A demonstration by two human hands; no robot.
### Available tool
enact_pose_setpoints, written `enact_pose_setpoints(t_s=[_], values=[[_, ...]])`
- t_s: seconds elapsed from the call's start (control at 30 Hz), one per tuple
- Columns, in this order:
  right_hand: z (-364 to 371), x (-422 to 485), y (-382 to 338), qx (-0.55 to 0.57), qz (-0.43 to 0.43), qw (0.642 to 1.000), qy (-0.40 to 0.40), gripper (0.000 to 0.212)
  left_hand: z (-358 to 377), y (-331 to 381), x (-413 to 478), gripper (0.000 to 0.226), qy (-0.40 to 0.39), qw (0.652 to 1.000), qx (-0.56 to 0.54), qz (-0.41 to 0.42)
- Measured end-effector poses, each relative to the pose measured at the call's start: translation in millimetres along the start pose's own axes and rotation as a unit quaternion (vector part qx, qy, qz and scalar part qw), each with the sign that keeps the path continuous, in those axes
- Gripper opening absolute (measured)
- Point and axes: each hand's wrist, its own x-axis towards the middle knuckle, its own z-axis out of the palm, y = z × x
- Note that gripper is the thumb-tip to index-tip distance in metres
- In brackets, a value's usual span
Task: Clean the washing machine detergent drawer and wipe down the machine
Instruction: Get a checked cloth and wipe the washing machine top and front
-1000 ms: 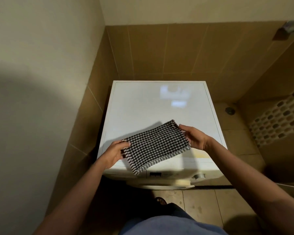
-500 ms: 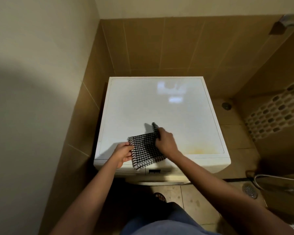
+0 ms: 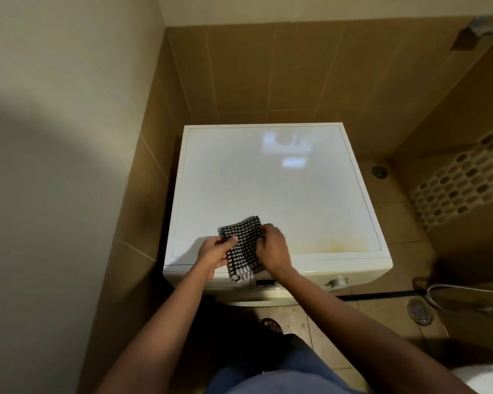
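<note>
A white front-loading washing machine (image 3: pixel 268 189) stands in a tiled corner, seen from above. Its top has a yellowish stain (image 3: pixel 339 245) near the front right. A black-and-white checked cloth (image 3: pixel 244 245), folded over, is held above the machine's front left edge. My left hand (image 3: pixel 215 251) grips the cloth's left side and my right hand (image 3: pixel 273 248) grips its right side. The control panel with a small display (image 3: pixel 265 282) and a dial (image 3: pixel 337 282) shows along the front. The detergent drawer front lies under my left wrist, mostly hidden.
Brown tiled walls close in behind and to the left of the machine. A floor drain (image 3: pixel 419 311) and a metal hose (image 3: pixel 461 294) lie to the right. A second drain (image 3: pixel 379 172) sits beyond, next to a mosaic strip (image 3: pixel 464 183).
The cloth, spread wide between both hands a second ago, is now folded into a narrow pad. My right hand moved left toward my left hand.
</note>
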Motion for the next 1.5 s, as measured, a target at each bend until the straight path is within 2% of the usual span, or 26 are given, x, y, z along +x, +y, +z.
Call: enact_pose_setpoints(t_s=[0.07,0.17,0.27,0.33,0.4,0.5,0.6,0.77,0.87,0.97,1.03,1.1,1.13,1.23,1.4,1.5], values=[[-13.4,8.1,12.9,-0.035,0.040,0.998,-0.015,0.039,2.2,0.8,2.9,0.031,0.014,1.000,0.022,0.003],[-20.3,13.1,17.9,0.055,0.092,0.989,-0.104,0.058,5.0,1.0,9.2,0.028,0.024,0.999,0.042,0.004],[-15.9,20.2,23.8,0.148,0.156,0.971,-0.100,0.061,9.5,7.6,8.7,0.029,-0.007,0.999,0.045,0.017],[-19.3,24.4,27.0,0.276,0.205,0.931,-0.124,0.044,14.0,14.5,6.6,0.024,-0.034,0.998,0.049,0.031],[-31.8,21.5,30.8,0.401,0.228,0.874,-0.155,0.022,22.5,24.7,2.2,0.021,-0.066,0.996,0.048,0.042],[-60.0,5.4,40.3,0.511,0.205,0.819,-0.158,0.028,43.5,41.7,-9.4,0.021,-0.115,0.992,0.040,0.040],[-89.9,-19.9,60.0,0.593,0.179,0.779,-0.097,0.039,80.7,55.6,-29.4,0.021,-0.198,0.977,0.073,0.041],[-151.1,-78.6,101.4,0.690,0.125,0.712,-0.035,0.039,163.7,64.2,-72.5,0.019,-0.294,0.934,0.181,0.090],[-192.3,-121.6,129.4,0.716,0.094,0.692,0.016,0.051,219.6,59.0,-107.2,0.019,-0.331,0.902,0.245,0.132],[-236.2,-173.5,163.1,0.722,0.088,0.681,0.080,0.038,278.4,41.0,-153.9,0.013,-0.378,0.861,0.298,0.161],[-263.6,-210.3,183.9,0.717,0.099,0.677,0.130,0.038,314.7,24.6,-187.6,0.009,-0.407,0.835,0.324,0.179],[-291.8,-251.5,205.5,0.717,0.092,0.665,0.186,0.053,354.1,2.7,-225.4,0.018,-0.428,0.819,0.326,0.200],[-305.7,-272.4,213.4,0.717,0.086,0.660,0.210,0.052,372.2,-8.5,-245.0,0.024,-0.431,0.819,0.317,0.208],[-350.4,-330.1,235.5,0.707,0.057,0.644,0.285,0.030,420.0,-40.2,-298.4,0.034,-0.444,0.820,0.285,0.221],[-432.4,-419.1,268.3,0.662,0.034,0.637,0.394,0.027,500.8,-90.5,-372.1,0.036,-0.502,0.802,0.258,0.197],[-479.6,-458.3,277.9,0.640,0.039,0.626,0.443,0.027,544.2,-107.4,-404.2,0.033,-0.551,0.778,0.245,0.178]])
